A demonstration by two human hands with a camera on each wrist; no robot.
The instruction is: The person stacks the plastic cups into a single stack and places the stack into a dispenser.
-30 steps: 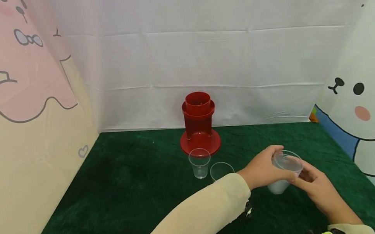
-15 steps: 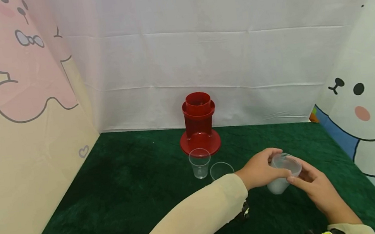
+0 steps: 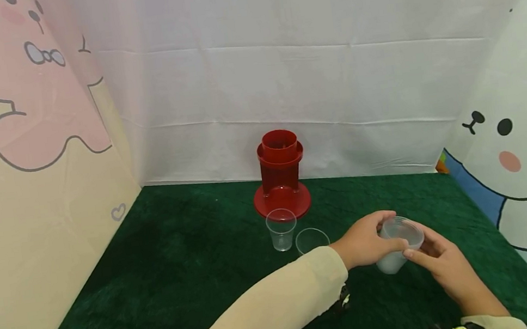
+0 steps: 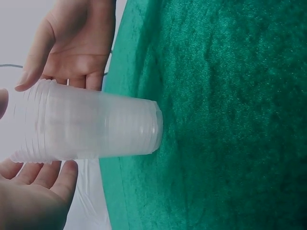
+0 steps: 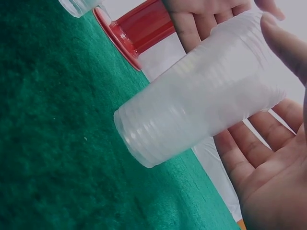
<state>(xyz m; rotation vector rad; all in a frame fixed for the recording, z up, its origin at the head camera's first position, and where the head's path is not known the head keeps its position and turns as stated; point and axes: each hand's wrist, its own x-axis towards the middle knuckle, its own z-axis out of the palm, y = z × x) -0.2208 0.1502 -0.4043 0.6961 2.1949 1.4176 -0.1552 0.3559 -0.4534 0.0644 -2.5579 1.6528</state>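
Both hands hold an upright stack of nested clear plastic cups (image 3: pixel 392 264) at the right of the green cloth. My left hand (image 3: pixel 366 240) grips the stack near its rims from the left, thumb in front and fingers behind. From the right, my right hand (image 3: pixel 438 258) wraps it, its thumb close to the left thumb at the rim. In the left wrist view several rims lie tightly layered on the cup stack (image 4: pixel 100 122), whose base is close over the cloth. The right wrist view shows fingers of both hands around the upper part of the cup stack (image 5: pixel 168 117).
A red cylindrical stand (image 3: pixel 280 179) with a round base stands at the back, near the white curtain (image 3: pixel 282 74). Before it is a clear cup (image 3: pixel 282 233). Another clear cup (image 3: pixel 311 238) stands beside that one, partly hidden by the left sleeve (image 3: pixel 281 305).
The left hand has come down slightly. The top cup's rim, raised above the stack a second ago, now lies lower, nested with the others. The right hand has hardly moved.
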